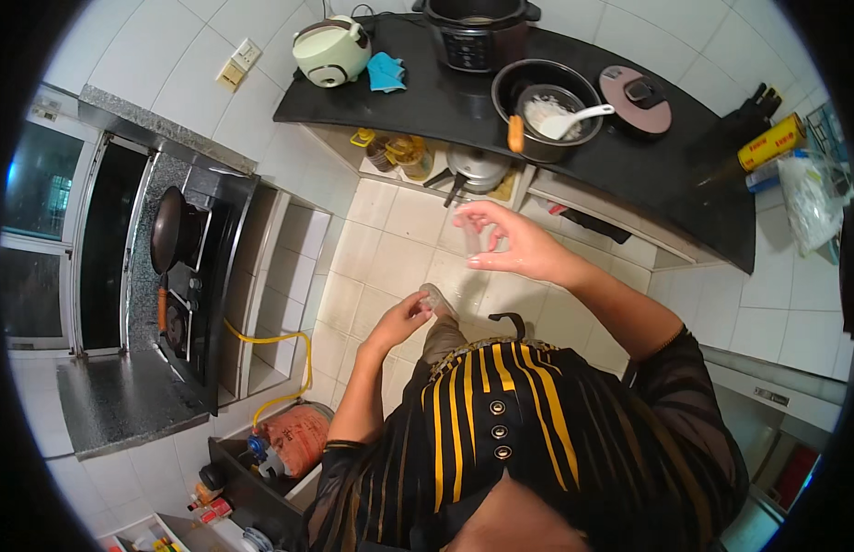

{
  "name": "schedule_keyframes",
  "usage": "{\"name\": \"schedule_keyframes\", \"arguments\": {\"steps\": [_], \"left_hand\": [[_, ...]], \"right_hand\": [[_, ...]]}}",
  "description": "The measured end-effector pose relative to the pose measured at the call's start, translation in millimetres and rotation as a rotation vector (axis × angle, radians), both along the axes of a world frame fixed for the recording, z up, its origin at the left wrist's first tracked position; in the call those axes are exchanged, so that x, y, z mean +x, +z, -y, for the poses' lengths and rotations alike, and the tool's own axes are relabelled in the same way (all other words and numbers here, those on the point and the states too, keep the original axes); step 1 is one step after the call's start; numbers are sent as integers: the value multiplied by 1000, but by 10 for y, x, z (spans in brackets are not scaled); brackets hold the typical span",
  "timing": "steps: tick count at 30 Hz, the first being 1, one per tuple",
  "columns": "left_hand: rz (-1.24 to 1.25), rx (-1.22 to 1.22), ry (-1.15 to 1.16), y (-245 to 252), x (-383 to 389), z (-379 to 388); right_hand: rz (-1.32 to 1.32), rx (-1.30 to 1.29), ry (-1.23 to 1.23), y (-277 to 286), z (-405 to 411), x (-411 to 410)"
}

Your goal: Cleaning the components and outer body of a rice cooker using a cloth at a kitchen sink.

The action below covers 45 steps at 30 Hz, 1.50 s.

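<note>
My right hand (520, 241) is raised over the floor in front of the counter, with its thumb and fingers around a small clear cup (472, 238). The cup is see-through, and its contents cannot be made out. Lower and to the left, my left hand (398, 321) hangs with bent fingers, and I see nothing in it. Beyond my hands, a dark cooking pot (501, 90) stands on the black countertop (441, 110). White rice (543, 110) lies inside it, with a white rice paddle (577, 123) resting across. An orange handle (515, 133) shows at the pot's near side.
An electric pressure cooker (477, 48), its probable lid (635, 102), a pale green rice cooker (332, 54) and a blue cloth (387, 72) are on the counter. Oil bottles (408, 157) and a lidded metal pan (477, 165) sit below. A wok (169, 229) is at the left stove.
</note>
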<state>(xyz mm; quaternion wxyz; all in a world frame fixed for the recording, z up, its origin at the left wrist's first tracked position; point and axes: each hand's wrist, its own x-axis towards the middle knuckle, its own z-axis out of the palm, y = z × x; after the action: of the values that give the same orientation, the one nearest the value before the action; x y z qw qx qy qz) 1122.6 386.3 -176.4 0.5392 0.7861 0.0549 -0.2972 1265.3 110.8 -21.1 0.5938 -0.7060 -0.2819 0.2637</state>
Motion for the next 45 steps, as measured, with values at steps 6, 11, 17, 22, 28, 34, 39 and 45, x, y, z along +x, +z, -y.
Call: {"name": "schedule_keyframes", "arguments": {"steps": [6, 11, 17, 22, 28, 34, 39, 45], "left_hand": [[7, -171, 195, 103, 403, -942], [68, -1146, 416, 866, 1317, -1079], [-46, -812, 528, 896, 2262, -1121], [8, -731, 554, 934, 2946, -1295], [108, -568, 703, 1100, 3523, -1722], [271, -340, 773, 1275, 4125, -1878], [356, -125, 575, 1215, 4780, -2156], [788, 130, 289, 1238, 5799, -2657]], "right_hand": [[167, 52, 45, 0, -1203, 626], [636, -49, -38, -148, -1925, 909], [573, -236, 157, -274, -2262, 1617], [229, -467, -47, -518, -2189, 3024], [322, -474, -341, -1638, -2423, 4076], [322, -647, -357, -2065, -2631, 4467], [99, -633, -279, -2135, -2601, 4750], [-850, 807, -1019, -1482, -2468, 4888]]}}
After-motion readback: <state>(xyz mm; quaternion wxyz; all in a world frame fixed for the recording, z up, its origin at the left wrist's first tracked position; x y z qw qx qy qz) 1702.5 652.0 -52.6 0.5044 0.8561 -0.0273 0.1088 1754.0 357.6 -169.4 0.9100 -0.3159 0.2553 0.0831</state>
